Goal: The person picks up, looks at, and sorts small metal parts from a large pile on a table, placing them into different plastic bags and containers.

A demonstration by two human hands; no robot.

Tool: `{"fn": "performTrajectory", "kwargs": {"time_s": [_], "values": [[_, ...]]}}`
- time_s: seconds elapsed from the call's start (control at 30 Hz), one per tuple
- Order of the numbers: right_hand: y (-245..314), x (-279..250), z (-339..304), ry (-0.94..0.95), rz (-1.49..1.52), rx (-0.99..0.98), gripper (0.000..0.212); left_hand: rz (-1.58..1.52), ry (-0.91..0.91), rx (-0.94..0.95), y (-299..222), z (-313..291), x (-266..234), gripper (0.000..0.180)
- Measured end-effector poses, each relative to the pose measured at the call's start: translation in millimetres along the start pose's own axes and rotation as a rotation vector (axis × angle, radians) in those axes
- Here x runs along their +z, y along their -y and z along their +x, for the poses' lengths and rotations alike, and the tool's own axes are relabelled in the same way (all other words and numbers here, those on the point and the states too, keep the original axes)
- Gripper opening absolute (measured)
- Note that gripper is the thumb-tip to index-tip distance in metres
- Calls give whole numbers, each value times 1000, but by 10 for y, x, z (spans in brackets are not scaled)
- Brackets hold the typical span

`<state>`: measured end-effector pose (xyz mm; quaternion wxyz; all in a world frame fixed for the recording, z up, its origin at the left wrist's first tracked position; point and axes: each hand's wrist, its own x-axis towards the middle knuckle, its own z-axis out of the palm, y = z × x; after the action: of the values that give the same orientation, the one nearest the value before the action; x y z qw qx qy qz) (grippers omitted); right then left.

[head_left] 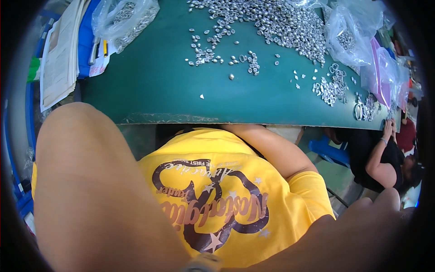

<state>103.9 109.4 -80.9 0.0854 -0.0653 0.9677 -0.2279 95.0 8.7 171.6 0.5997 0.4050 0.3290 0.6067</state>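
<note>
My left arm is bent, its elbow large at the left. The forearm crosses close in front of me, and a band shows at the wrist by the lower edge. My left hand (349, 231) reaches to the lower right, dark, with bent knuckles; its fingertips and anything in them are hidden. Past the table's front edge, my right forearm goes under the green tabletop (154, 90), so my right hand is out of sight. Small silvery metal pieces (281, 25) lie heaped across the far table. Near the right end are open metal rings (335, 79) and shiny pieces (326, 93).
Clear plastic bags of metal pieces stand at the far left (124, 20) and far right (346, 38), beside a pink packet (380, 75). Stacked papers (61, 54) and a yellow pen (105, 47) are at left. Another person (380, 158) works at right, near a blue stool (333, 152).
</note>
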Motion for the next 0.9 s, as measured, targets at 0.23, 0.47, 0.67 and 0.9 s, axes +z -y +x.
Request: {"fn": "performTrajectory", "kwargs": {"time_s": [0.23,0.47,0.67,0.9], "values": [[-99,-108,-295,197,369,58,28,-15,-24,-89,-74,-80,-150,16],[-548,317,-988,-106,304,-126,25,-73,-320,-275,-181,-428,-704,16],[-423,50,-1262,-131,348,-24,23,-78,-913,-102,556,-1000,-1442,9],[-314,-81,-1110,-110,-59,21,11,605,-1038,-158,850,-1085,-1522,14]]}}
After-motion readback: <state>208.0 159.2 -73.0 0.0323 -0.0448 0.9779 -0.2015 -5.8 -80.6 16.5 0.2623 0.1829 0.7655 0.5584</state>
